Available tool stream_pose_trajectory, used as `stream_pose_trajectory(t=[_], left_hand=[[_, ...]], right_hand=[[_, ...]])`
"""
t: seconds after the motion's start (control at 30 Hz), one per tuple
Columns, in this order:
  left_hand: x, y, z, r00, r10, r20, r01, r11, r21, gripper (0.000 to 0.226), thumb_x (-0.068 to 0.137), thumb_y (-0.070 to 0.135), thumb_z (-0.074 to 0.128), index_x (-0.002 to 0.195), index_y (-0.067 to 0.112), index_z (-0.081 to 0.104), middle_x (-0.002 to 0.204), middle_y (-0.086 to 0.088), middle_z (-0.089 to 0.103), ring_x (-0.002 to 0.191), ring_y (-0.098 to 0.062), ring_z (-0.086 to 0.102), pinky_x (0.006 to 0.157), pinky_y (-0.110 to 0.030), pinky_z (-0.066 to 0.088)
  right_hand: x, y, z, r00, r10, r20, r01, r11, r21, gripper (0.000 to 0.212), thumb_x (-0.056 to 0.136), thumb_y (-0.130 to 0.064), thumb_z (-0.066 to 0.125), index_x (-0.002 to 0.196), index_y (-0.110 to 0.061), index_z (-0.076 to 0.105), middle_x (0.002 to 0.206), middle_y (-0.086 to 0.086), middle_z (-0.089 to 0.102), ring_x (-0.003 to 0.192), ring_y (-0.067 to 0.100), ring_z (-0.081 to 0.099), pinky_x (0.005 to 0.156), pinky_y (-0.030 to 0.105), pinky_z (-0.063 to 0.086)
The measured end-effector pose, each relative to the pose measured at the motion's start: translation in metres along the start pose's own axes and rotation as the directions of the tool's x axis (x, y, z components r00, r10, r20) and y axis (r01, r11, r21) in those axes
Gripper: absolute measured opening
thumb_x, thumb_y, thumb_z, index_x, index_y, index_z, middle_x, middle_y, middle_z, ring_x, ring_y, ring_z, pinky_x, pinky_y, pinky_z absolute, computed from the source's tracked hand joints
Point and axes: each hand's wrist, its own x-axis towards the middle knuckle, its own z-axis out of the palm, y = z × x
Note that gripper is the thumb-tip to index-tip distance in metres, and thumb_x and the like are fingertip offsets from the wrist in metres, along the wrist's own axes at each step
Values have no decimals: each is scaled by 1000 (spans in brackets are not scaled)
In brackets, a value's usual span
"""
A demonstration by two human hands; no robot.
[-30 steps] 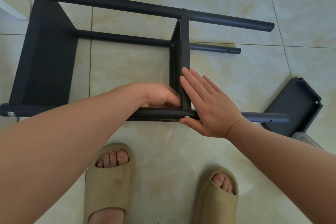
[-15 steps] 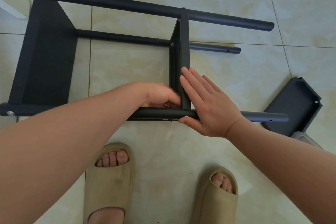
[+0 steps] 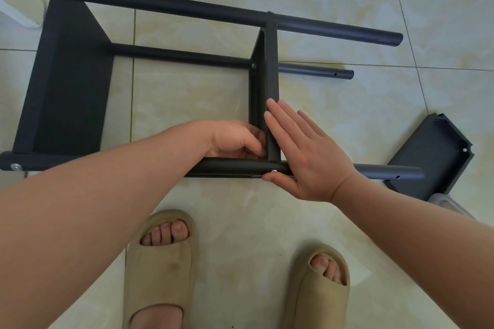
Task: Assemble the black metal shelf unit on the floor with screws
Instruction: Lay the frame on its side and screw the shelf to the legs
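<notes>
Lying flat, right hand [image 3: 307,152] presses shelf panel [image 3: 271,83].

Looks like a home, some ordinary indoor room. The floor [image 3: 254,222] is glossy beige marble-look tile with thin grout lines, domestic finish. The person stands on it with bare feet in tan foam slippers [image 3: 160,270], which is house wear. A flat-pack black shelf unit [image 3: 72,83] lies on its side straight on the tiles, part built, with a loose black shelf panel [image 3: 433,157] near it. There is a white furniture edge [image 3: 16,0] at top left. The corner of a clear plastic box [image 3: 443,201] shows at right, contents hidden.
</notes>
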Motion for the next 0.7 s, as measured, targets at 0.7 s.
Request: stream_pose_trajectory(t=[0.7], left_hand=[[2,0,1,999,-25,-24,25,1000,-13,25,91,-4,51,77,7,68,72,-10,68,70,-22,66,76,-37,54]], right_hand=[[0,0,1,1000,3,7,-3,1000,-1,95,97,-71,31,160,-1,16,169,15,7,157,30,4,124,53,22]])
